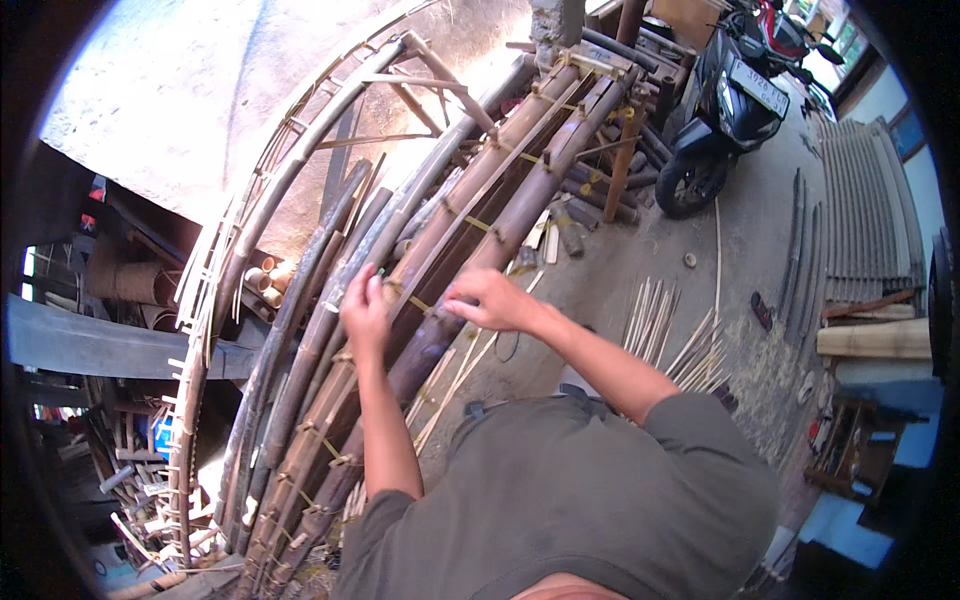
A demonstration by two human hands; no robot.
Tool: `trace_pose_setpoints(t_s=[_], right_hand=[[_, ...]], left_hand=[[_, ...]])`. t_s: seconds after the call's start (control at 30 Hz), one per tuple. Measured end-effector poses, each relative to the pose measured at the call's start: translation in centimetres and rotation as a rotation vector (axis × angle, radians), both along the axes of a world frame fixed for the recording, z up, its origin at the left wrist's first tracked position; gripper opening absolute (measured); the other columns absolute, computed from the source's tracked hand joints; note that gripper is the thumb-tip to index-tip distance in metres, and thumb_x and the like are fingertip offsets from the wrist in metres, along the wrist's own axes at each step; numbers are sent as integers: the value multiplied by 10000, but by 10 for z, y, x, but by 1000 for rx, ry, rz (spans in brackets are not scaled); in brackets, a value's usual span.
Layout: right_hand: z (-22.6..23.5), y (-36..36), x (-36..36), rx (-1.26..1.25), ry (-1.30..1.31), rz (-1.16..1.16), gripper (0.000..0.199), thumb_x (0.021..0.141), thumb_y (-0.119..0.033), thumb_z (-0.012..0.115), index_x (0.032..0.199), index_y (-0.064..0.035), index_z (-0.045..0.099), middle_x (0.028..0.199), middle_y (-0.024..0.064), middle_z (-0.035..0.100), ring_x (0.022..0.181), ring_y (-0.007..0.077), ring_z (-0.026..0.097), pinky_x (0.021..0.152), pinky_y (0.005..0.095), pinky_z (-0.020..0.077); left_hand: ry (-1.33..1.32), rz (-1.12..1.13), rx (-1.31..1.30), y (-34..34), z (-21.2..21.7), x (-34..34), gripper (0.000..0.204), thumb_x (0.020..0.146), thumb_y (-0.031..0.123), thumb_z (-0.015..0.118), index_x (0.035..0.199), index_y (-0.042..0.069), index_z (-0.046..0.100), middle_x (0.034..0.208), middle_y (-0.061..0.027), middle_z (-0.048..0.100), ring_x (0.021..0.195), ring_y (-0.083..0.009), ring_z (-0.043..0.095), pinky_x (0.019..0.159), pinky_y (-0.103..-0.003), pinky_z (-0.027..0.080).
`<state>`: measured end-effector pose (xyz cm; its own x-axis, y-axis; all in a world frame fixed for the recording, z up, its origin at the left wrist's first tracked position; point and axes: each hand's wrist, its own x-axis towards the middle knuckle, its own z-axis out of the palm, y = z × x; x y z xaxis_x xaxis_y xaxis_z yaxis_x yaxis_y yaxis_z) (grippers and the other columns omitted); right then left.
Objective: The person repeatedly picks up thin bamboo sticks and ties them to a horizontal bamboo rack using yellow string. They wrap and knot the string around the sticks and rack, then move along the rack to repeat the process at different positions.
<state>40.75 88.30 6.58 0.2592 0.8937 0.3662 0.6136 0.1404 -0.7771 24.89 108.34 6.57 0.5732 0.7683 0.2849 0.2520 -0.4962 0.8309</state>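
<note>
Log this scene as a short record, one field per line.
Left hand: raised over the poles, fingers bent; grip unclear
Right hand: beside the left, fingers curled, above the poles; grip unclear
Poles: long, brown, side by side, running diagonally
Ties: yellow, at intervals along the poles
Sticks: thin, pale, on the ground to the right
Motorbike: dark, parked at upper right
Ribbed panel: at far right

The left hand (pixel 366 318) and right hand (pixel 492 300) are over long brown bamboo poles (pixel 540 187) bound with yellow strips (pixel 477 223).
</note>
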Motion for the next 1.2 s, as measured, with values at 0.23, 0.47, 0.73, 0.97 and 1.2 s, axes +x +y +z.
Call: trace_pose_setpoints(t_s=[0.23,0.47,0.73,0.97,1.2], right_hand=[[-2,-133,135,-218,318,-195,266,932,-283,609,926,-30,691,855,170,681,779,267,660,729,356,502],[-1,-107,250,-11,750,-214,259,977,-214,568,923,12,684,807,32,676,765,96,605,725,273,498],[18,-30,430,277,1375,-637,365,968,-298,611,1256,-83,551,987,55,652,843,141,622,765,294,517],[67,8,409,485,517,-257,92,1015,-53,461,1086,-96,498,908,60,658,859,130,647,810,307,541],[-12,-23,500,45,618,-571,213,1008,-225,538,1067,-20,538,877,85,689,815,152,669,755,290,541]], left_hand=[[159,-279,173,-74,7,239,274,955,173,572,1161,29,680,1092,-208,692,1004,-304,686,882,-357,518],[516,-291,298,-54,-24,383,265,904,256,629,1039,41,707,989,-242,680,976,-388,662,857,-440,522],[286,-416,-217,-91,26,378,294,958,287,589,863,12,635,668,-79,626,623,-167,603,610,-338,469],[297,-307,-343,-57,-9,393,376,981,357,589,837,12,638,637,6,548,589,-88,471,554,-288,397],[310,-434,-415,-62,-10,424,309,980,240,596,1168,4,663,734,-32,631,696,-122,574,643,-303,468]])
